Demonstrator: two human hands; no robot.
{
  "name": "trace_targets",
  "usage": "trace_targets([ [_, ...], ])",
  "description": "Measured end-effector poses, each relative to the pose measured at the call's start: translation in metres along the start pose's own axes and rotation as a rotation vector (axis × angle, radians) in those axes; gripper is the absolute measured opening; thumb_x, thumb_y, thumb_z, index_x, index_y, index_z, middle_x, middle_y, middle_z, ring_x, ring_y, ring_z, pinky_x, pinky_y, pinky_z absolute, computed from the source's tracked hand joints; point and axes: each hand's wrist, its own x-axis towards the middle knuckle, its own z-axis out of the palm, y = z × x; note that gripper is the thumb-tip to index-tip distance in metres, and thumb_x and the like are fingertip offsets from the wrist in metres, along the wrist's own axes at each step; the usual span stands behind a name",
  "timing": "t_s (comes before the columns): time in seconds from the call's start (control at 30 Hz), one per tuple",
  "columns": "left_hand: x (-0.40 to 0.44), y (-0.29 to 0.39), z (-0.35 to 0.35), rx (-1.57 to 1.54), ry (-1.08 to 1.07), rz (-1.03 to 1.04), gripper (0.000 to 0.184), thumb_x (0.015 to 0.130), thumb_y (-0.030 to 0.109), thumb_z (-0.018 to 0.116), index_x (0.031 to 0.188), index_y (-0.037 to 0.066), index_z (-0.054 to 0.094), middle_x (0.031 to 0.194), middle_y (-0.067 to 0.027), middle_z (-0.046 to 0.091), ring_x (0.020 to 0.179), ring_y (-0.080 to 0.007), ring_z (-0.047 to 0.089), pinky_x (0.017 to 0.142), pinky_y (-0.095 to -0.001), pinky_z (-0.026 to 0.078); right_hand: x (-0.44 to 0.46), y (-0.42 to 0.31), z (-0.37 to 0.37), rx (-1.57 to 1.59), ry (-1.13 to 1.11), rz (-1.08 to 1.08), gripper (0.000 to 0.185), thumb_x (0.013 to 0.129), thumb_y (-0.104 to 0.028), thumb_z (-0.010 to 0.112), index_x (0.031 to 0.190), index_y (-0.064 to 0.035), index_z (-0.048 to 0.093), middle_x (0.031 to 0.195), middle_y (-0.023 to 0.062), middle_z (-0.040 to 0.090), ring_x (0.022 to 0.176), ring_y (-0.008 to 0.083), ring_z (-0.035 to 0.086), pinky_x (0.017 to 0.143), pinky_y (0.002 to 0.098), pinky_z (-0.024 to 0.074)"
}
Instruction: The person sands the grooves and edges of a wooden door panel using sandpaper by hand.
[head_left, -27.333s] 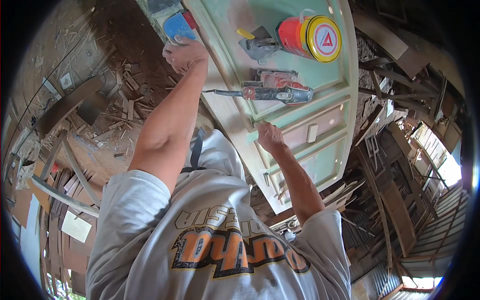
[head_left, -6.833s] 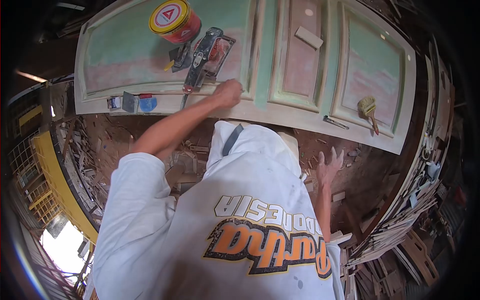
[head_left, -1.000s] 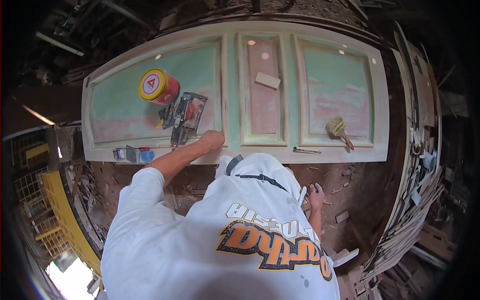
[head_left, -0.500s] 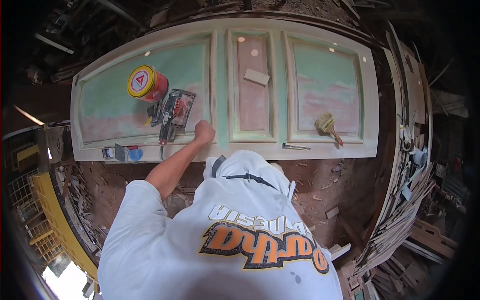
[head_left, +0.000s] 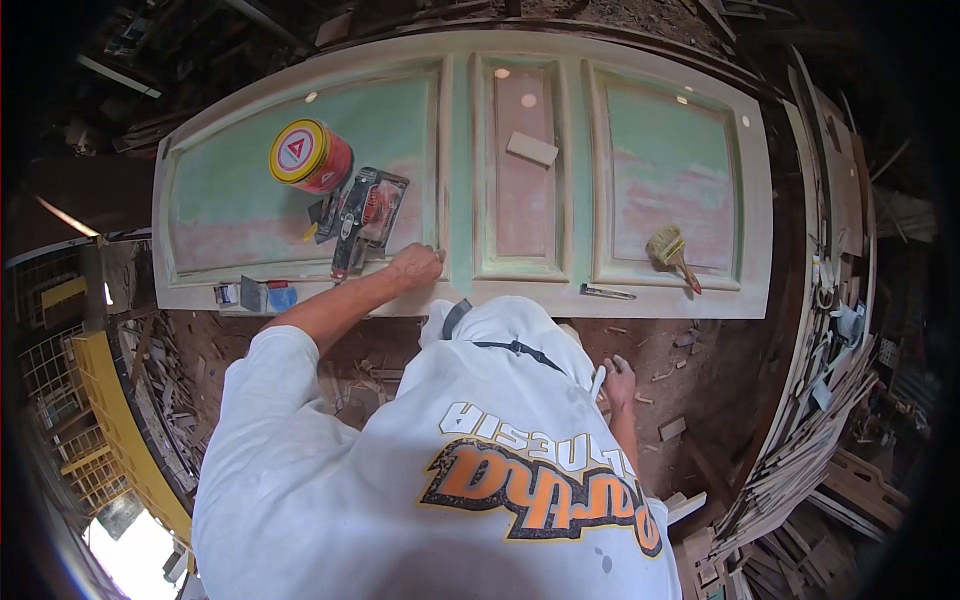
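Note:
A panelled wooden door point(head_left: 690, 305), patched in green and pink, lies flat ahead of me. My left hand point(head_left: 418, 266) is closed, its knuckles against the moulding at the lower right corner of the large left panel. Whatever its fingers hold, if anything, is hidden. Just left of it lies a power sander point(head_left: 368, 220), beside a red can with a yellow-rimmed lid point(head_left: 312, 158). My right hand point(head_left: 618, 382) hangs low by my right side, off the door, fingers loosely apart and nothing visible in them.
A wide paintbrush point(head_left: 668, 252) rests on the right panel, and a pale block point(head_left: 532, 149) on the middle one. A small cutter-like tool point(head_left: 608, 292) and a blue piece point(head_left: 283, 298) lie along the near edge. Stacked boards point(head_left: 800, 420) stand at right.
My left hand has shifted slightly along the moulding and turned, its fingers now nearer the corner. My right hand has come into sight beside my body. The whole view has moved a little.

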Motion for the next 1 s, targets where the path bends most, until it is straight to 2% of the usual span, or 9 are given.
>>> trace_targets([
  [0.17, 0.023, 0.013, 0.017, -0.297, -0.061, -0.367, 0.024, 0.089, 0.013, 0.071, 0.098, -0.008, 0.078, 0.101, -0.0296, 0.079, 0.093, -0.0458, 0.080, 0.082, -0.0530, 0.064, -0.026, 0.075, 0.030, 0.199, 0.071, 0.050, 0.048, 0.103, -0.028, 0.074, 0.135, 0.0077, 0.073, 0.129, 0.0243, 0.079, 0.120, 0.0305, 0.075, 0.104, 0.0387, 0.0565],
  [0.23, 0.029, 0.013, 0.018, -0.498, -0.057, -0.555, 0.027, 0.088, 0.013, 0.073, 0.101, -0.010, 0.079, 0.101, -0.0315, 0.079, 0.093, -0.0481, 0.079, 0.083, -0.0530, 0.064, -0.051, 0.064, 0.022, 0.217, -0.240, 0.094, 0.044, 0.103, -0.025, 0.074, 0.131, 0.0088, 0.074, 0.128, 0.0238, 0.079, 0.120, 0.0305, 0.075, 0.104, 0.0390, 0.0560],
  [0.3, 0.036, 0.010, 0.033, -1.193, 0.121, -1.135, 0.027, 0.087, 0.013, 0.074, 0.100, -0.009, 0.079, 0.102, -0.0332, 0.078, 0.095, -0.0494, 0.078, 0.083, -0.0520, 0.064, -0.054, 0.072, 0.030, 0.107, -0.383, 0.101, 0.044, 0.104, -0.025, 0.074, 0.133, 0.0084, 0.074, 0.129, 0.0236, 0.079, 0.121, 0.0305, 0.074, 0.105, 0.0392, 0.0557],
  [0.4, 0.035, 0.016, 0.043, -1.378, 0.210, -1.241, 0.025, 0.085, 0.012, 0.075, 0.098, -0.010, 0.078, 0.100, -0.0350, 0.076, 0.093, -0.0481, 0.078, 0.081, -0.0530, 0.064, -0.048, 0.094, 0.044, -0.013, -0.451, 0.117, 0.045, 0.104, -0.024, 0.074, 0.135, 0.0077, 0.073, 0.131, 0.0234, 0.078, 0.122, 0.0305, 0.074, 0.106, 0.0397, 0.0553],
  [0.43, 0.025, 0.016, 0.048, -1.379, 0.205, -1.258, 0.025, 0.085, 0.012, 0.075, 0.098, -0.010, 0.078, 0.100, -0.0350, 0.076, 0.093, -0.0481, 0.078, 0.081, -0.0530, 0.064, -0.041, 0.098, 0.048, -0.040, -0.452, 0.117, 0.045, 0.104, -0.024, 0.074, 0.136, 0.0075, 0.072, 0.132, 0.0233, 0.077, 0.122, 0.0305, 0.074, 0.106, 0.0398, 0.0552],
  [0.5, 0.005, 0.009, 0.052, -0.449, 0.167, -0.434, 0.019, 0.085, 0.009, 0.072, 0.092, -0.008, 0.076, 0.095, -0.0339, 0.074, 0.087, -0.0469, 0.077, 0.079, -0.0557, 0.062, -0.025, 0.100, 0.053, -0.046, -0.440, 0.119, 0.046, 0.104, -0.024, 0.074, 0.137, 0.0071, 0.071, 0.134, 0.0232, 0.077, 0.123, 0.0305, 0.073, 0.107, 0.0401, 0.0549],
  [0.7, -0.011, -0.022, 0.008, -0.077, 0.017, 0.109, 0.020, 0.088, 0.009, 0.062, 0.087, -0.002, 0.079, 0.092, -0.0292, 0.076, 0.089, -0.0485, 0.076, 0.083, -0.0562, 0.062, 0.048, 0.105, 0.046, 0.414, -0.140, 0.123, 0.047, 0.105, -0.024, 0.073, 0.142, 0.0058, 0.069, 0.138, 0.0227, 0.075, 0.124, 0.0305, 0.072, 0.109, 0.0409, 0.0540],
  [0.93, 0.024, -0.014, 0.027, -0.233, -0.089, -0.137, 0.021, 0.087, 0.012, 0.065, 0.090, -0.003, 0.079, 0.090, -0.0307, 0.076, 0.087, -0.0458, 0.078, 0.076, -0.0560, 0.062, 0.017, -0.030, -0.019, 0.136, 0.146, -0.086, 0.052, 0.106, -0.025, 0.072, 0.145, 0.0086, 0.066, 0.142, 0.0267, 0.072, 0.135, 0.0352, 0.068, 0.115, 0.0424, 0.0505],
  [1.0, 0.027, 0.004, 0.015, -0.935, -0.004, -0.904, 0.021, 0.085, 0.011, 0.067, 0.094, -0.002, 0.081, 0.095, -0.0300, 0.078, 0.089, -0.0440, 0.079, 0.075, -0.0576, 0.061, 0.014, -0.019, -0.007, 0.110, 0.099, -0.076, 0.052, 0.106, -0.025, 0.073, 0.145, 0.0083, 0.066, 0.142, 0.0263, 0.072, 0.134, 0.0351, 0.068, 0.115, 0.0427, 0.0509],
])
